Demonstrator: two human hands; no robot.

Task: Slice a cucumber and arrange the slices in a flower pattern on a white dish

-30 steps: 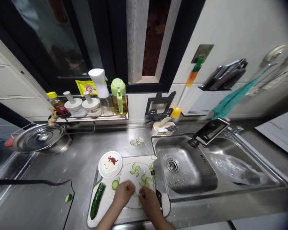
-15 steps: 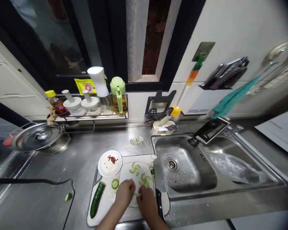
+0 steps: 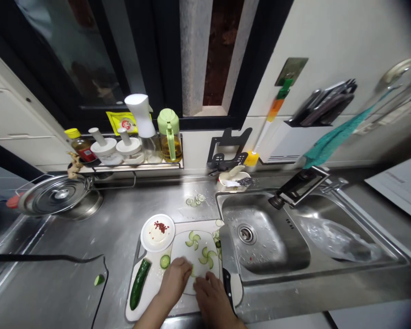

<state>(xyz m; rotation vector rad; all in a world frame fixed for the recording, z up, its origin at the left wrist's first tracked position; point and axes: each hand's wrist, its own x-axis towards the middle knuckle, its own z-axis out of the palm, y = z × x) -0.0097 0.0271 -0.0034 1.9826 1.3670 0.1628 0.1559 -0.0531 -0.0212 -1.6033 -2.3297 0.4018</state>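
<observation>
A white plate (image 3: 187,249) lies on the cutting board (image 3: 154,288), bearing pale green cucumber slices (image 3: 207,258) in small fan shapes. My left hand (image 3: 176,276) is over the plate's left side, fingers bent together at a cucumber slice (image 3: 192,270). Over the plate's lower right is my right hand (image 3: 212,292), palm down with its fingers stretched out and apart. What lies beneath either hand is hidden. A whole-skinned cucumber piece (image 3: 139,284) rests at the board's left, and a thicker cut round (image 3: 165,261) sits between it and the plate.
A round white dish (image 3: 150,244) with red bits stands at the board's upper left. The knife (image 3: 228,285) lies along the right edge, beside the sink (image 3: 270,269). Cucumber scraps (image 3: 195,201) lie behind the board; a cut end (image 3: 98,279) is far left.
My right hand has opened from a pinch to outstretched fingers and moved slightly down. My left hand has shifted a little left. The right-hand fan's slices look more spread.
</observation>
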